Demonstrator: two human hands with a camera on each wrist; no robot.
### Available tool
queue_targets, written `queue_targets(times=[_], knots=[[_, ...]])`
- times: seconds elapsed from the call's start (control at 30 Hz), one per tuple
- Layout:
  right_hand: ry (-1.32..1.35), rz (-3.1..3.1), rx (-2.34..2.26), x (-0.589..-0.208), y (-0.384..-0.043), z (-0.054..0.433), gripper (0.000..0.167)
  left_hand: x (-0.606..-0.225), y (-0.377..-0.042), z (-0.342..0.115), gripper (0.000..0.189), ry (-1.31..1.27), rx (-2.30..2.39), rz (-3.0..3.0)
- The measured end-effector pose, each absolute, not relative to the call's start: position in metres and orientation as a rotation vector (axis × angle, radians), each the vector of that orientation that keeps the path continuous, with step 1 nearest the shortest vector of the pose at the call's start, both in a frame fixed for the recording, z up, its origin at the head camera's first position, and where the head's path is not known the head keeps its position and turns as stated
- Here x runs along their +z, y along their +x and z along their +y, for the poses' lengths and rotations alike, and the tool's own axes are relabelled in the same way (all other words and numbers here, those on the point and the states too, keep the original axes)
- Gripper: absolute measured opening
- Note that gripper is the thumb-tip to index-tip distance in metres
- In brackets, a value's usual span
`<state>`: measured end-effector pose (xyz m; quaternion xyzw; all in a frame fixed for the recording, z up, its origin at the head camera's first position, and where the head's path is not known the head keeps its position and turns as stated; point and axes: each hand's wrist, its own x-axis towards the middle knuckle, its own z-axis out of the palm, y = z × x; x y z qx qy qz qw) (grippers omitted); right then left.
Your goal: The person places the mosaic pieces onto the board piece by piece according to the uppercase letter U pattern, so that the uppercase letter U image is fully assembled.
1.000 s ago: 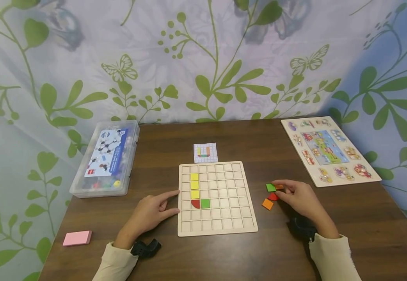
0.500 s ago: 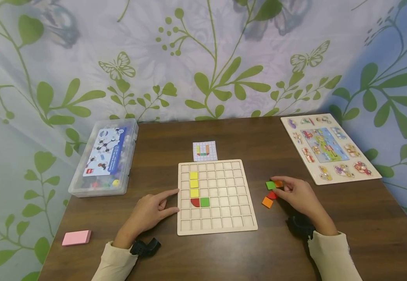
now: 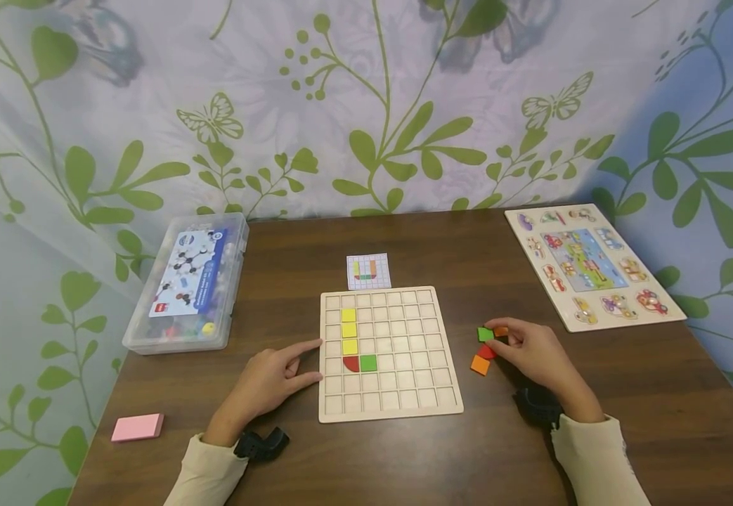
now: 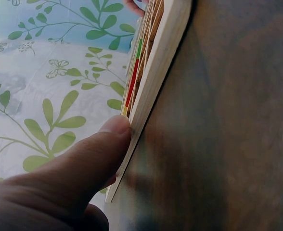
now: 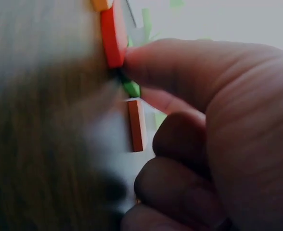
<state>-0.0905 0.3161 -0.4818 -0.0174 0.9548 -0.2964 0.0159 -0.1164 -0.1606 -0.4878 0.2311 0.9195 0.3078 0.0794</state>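
In the head view a pale wooden grid board (image 3: 398,383) lies flat on the table. Set in its cells are several yellow squares (image 3: 349,330), a dark red quarter-round tile (image 3: 351,363) and a green square (image 3: 369,363). My left hand (image 3: 270,383) touches the board's left edge with thumb and index fingertips. Right of the board, my right hand (image 3: 533,351) pinches a loose green square tile (image 3: 484,334) between thumb and index finger. A red tile (image 3: 485,351) lies under the thumb, beside an orange square (image 3: 480,365). Another orange tile (image 3: 501,331) is partly hidden by the index finger.
A small pattern card (image 3: 368,272) lies behind the board. At the back left is a clear plastic case (image 3: 183,281) of coloured parts, and a picture puzzle board (image 3: 584,263) lies back right. A pink block (image 3: 138,427) sits front left.
My right hand has moved slightly left, its thumb and index finger closing about the loose green tile. The left hand stays at the board's edge. The head view has shifted a little.
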Motion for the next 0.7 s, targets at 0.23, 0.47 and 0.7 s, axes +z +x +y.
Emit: queue_targets(times=[0.23,0.47,0.7], knots=[[-0.106,3.000,-0.850,-0.485,-0.087,0.314,0.030,-0.488,-0.114,-0.160,0.056,0.698,0.939,2.731],[-0.154,3.052,-0.824,-0.483,-0.088,0.311,0.027,-0.489,-0.115,-0.161,0.056,0.701,0.934,2.746],[-0.183,3.069,-0.868,-0.482,-0.087,0.305,0.025,-0.488,-0.116,-0.161,0.057,0.702,0.930,2.753]])
